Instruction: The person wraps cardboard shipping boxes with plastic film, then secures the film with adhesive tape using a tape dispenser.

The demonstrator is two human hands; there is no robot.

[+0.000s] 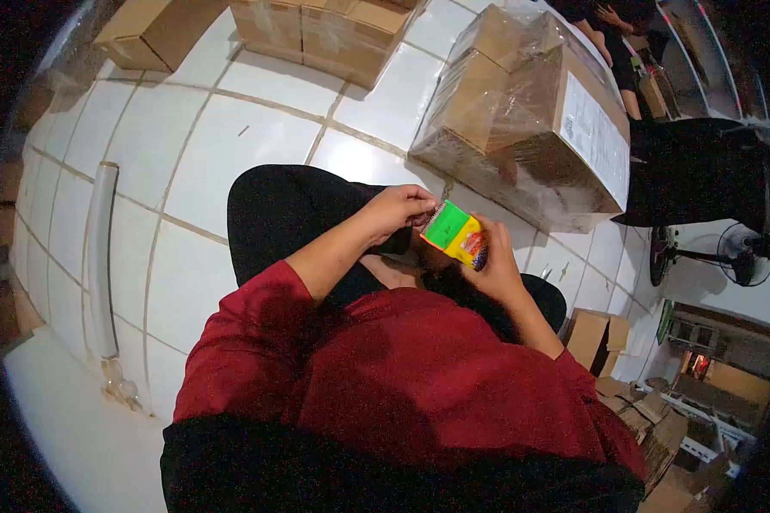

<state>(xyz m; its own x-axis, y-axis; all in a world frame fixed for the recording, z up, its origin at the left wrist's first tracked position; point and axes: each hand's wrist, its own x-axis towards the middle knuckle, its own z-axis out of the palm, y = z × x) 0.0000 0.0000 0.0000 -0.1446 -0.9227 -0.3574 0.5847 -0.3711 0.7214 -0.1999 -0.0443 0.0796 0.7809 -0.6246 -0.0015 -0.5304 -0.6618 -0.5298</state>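
My right hand (498,263) is wrapped round a small green and yellow pack (450,232) and holds it tilted above my lap. One edge of the pack shows a row of thin tips, and a dark printed picture covers part of its yellow side. From the other side, my left hand (399,214) reaches in with its fingers pinched together at that row of tips. What sits between those left fingertips is too small to make out.
Plastic-wrapped cardboard boxes (505,120) stand just ahead, with more cartons (316,34) at the far edge. On the white tiles at left lies a long pale roll (104,256). A black fan (736,255) and flattened cardboard (650,427) are at right. Another person (612,43) shows at top right.
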